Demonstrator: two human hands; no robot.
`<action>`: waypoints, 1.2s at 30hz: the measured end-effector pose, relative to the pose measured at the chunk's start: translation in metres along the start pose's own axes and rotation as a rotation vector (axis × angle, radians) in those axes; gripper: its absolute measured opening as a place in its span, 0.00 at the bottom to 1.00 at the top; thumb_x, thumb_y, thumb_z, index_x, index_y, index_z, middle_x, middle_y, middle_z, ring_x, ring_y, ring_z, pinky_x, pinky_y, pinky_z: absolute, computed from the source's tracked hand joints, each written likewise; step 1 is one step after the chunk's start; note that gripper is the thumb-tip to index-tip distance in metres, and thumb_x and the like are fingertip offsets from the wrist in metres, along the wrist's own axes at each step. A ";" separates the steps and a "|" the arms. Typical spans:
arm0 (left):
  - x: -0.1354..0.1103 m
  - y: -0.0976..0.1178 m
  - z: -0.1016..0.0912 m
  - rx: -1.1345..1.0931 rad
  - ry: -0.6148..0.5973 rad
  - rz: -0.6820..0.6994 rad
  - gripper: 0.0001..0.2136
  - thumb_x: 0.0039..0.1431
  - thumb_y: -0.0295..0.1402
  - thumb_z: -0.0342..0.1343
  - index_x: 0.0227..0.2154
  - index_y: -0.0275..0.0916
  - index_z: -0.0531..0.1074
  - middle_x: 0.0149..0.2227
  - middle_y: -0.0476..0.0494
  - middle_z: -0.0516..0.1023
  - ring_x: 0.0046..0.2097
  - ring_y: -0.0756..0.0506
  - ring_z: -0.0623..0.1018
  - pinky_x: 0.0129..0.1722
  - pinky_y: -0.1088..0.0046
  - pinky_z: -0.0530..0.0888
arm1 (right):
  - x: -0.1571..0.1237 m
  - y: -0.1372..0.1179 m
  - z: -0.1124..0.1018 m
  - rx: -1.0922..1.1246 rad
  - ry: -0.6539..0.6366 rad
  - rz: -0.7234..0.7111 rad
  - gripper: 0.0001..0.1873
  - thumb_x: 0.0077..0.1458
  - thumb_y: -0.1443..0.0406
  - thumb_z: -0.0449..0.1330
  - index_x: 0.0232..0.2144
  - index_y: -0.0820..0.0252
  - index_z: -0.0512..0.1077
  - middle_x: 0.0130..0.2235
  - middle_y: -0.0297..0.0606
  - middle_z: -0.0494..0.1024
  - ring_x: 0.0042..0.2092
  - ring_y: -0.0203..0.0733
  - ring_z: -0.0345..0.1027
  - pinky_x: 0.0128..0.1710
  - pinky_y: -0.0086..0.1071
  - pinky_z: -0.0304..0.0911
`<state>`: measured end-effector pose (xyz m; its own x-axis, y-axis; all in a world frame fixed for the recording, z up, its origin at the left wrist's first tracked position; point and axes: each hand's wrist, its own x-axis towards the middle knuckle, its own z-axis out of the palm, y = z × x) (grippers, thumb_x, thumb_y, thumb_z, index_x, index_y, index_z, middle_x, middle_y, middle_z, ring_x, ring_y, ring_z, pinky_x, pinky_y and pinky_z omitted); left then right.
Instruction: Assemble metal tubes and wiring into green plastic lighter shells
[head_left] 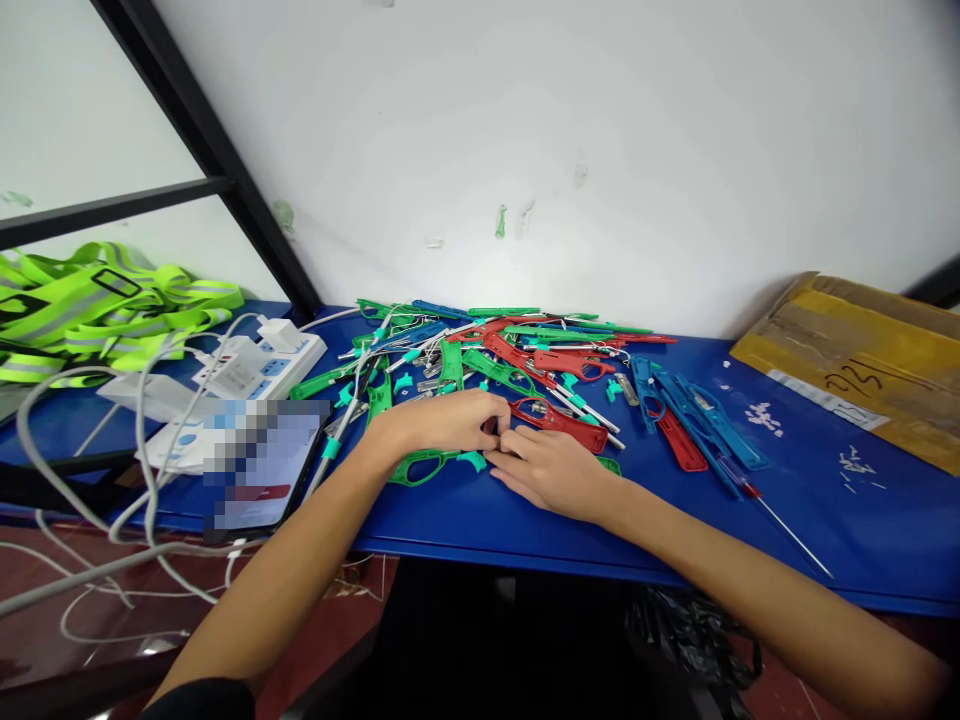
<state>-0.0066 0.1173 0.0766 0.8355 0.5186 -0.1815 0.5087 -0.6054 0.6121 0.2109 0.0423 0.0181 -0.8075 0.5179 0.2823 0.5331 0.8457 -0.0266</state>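
Note:
My left hand (461,420) and my right hand (555,470) meet fingertip to fingertip over the front of a pile of long-lighter parts. Both are closed, fingers bent and pinched together; whatever sits between them is hidden. Just behind the fingers lies a red lighter casing half (570,428). A green casing half (418,467) with a trigger loop rests under my left wrist, and a small green trigger piece (472,460) is beside it. Metal lighter tubes (592,408), wires and more green, red and blue casings spread behind my hands.
At right lie blue casings (724,425), a screwdriver (780,525), small white pieces (763,418), screws (855,465) and a cardboard box (862,360). Left stand a power strip (289,365) with cables, a phone or tablet (300,450) and reflective straps (112,300). A wall closes off the back.

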 end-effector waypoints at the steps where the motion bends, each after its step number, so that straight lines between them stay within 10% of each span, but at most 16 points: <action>1: 0.000 0.000 0.000 -0.002 0.000 0.000 0.06 0.61 0.22 0.60 0.36 0.39 0.77 0.35 0.49 0.80 0.34 0.47 0.77 0.32 0.73 0.69 | 0.000 0.001 0.001 0.012 -0.003 -0.003 0.18 0.79 0.60 0.51 0.53 0.59 0.81 0.44 0.45 0.80 0.42 0.45 0.74 0.38 0.35 0.67; 11: -0.003 -0.002 -0.002 -0.011 -0.014 0.001 0.08 0.70 0.38 0.64 0.43 0.39 0.81 0.43 0.43 0.84 0.40 0.44 0.82 0.37 0.72 0.72 | -0.030 0.049 -0.048 0.285 0.038 0.211 0.20 0.78 0.53 0.54 0.49 0.56 0.82 0.46 0.44 0.83 0.45 0.44 0.78 0.46 0.36 0.69; 16: -0.010 0.003 -0.009 0.022 0.086 0.007 0.13 0.70 0.44 0.65 0.48 0.40 0.82 0.49 0.43 0.84 0.47 0.43 0.81 0.43 0.71 0.72 | -0.047 0.078 -0.074 0.472 -0.156 0.315 0.21 0.73 0.48 0.60 0.42 0.54 0.86 0.37 0.38 0.86 0.35 0.41 0.79 0.37 0.33 0.67; 25: -0.023 0.015 -0.013 0.109 -0.071 -0.176 0.14 0.50 0.47 0.79 0.34 0.46 0.88 0.22 0.56 0.75 0.25 0.50 0.72 0.27 0.70 0.59 | -0.042 0.064 -0.082 0.487 -0.331 0.407 0.21 0.69 0.47 0.65 0.44 0.55 0.87 0.30 0.34 0.81 0.28 0.39 0.70 0.30 0.33 0.58; 36: -0.014 0.025 -0.001 0.158 0.005 0.029 0.06 0.67 0.39 0.68 0.38 0.44 0.87 0.23 0.56 0.72 0.24 0.51 0.69 0.28 0.73 0.59 | -0.041 0.061 -0.076 0.399 -0.304 0.422 0.15 0.69 0.53 0.64 0.39 0.56 0.85 0.31 0.36 0.82 0.28 0.39 0.69 0.31 0.33 0.55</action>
<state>-0.0058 0.0956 0.0955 0.8494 0.5025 -0.1612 0.5111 -0.7071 0.4886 0.2954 0.0628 0.0774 -0.6157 0.7799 -0.1124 0.7325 0.5140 -0.4464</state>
